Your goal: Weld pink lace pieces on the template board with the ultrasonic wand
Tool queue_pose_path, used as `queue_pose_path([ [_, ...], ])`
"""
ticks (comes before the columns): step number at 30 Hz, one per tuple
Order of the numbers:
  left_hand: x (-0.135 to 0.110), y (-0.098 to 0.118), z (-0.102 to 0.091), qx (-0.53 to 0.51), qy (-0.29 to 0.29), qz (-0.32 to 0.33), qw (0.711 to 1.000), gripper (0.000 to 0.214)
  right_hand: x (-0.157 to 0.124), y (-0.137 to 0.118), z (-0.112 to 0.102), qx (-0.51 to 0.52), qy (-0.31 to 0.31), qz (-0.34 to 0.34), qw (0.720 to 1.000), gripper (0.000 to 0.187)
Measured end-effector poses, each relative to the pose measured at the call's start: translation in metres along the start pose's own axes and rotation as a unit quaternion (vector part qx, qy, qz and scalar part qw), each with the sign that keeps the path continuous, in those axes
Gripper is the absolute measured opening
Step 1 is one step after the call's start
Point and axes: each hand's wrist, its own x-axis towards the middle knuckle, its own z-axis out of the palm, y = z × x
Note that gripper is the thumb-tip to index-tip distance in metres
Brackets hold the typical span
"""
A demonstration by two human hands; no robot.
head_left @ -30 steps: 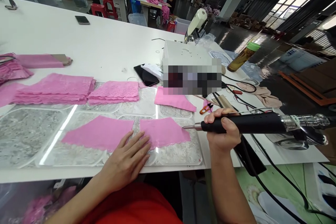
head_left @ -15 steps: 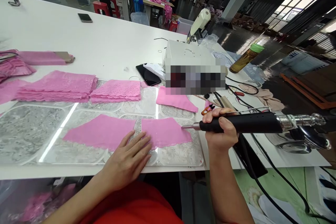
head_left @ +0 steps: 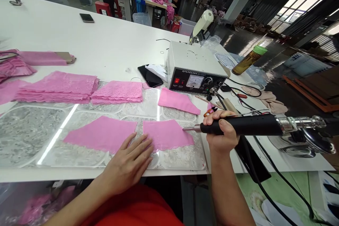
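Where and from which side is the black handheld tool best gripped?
Probably around the front of its black barrel, coming from the person's near side, as the right hand does. The barrel is thick, straight and lies crosswise, so a wrapping grip should suit. The narrow metal tip points toward a pink piece and the rear carries metal fittings, so both ends look like poorer holds.

You are wearing a red top (head_left: 137,206), its cloth filling the lower middle of the view. The fabric is looking plain, with soft folds running across it and a deeper red showing in the shaded parts. Your left forearm (head_left: 87,192) and right forearm (head_left: 230,183) are showing bare, and so are your left hand (head_left: 129,160) and right hand (head_left: 221,139). The collar and shoulders are falling outside the view, which is leaving the sleeve length unclear.
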Motion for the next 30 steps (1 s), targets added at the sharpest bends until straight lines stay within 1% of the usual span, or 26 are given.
queue_pose_path([
  [5,-0.001,0.001,0.001,0.004,0.000,-0.003,1.000,0.027,0.001,0.000,0.000,-0.004,0.000,-0.006,1.000,0.009],
  [11,-0.001,0.001,0.001,0.007,0.005,-0.003,1.000,0.027,0.001,0.002,0.012,-0.002,0.003,-0.022,1.000,0.010],
  [16,-0.001,0.001,0.001,0.005,0.015,-0.005,1.000,0.026,-0.001,0.007,0.019,-0.013,-0.004,-0.014,1.000,0.010],
  [30,-0.003,0.002,0.000,0.019,0.017,-0.013,1.000,0.026,0.000,0.009,0.022,-0.017,0.018,0.003,1.000,0.009],
])
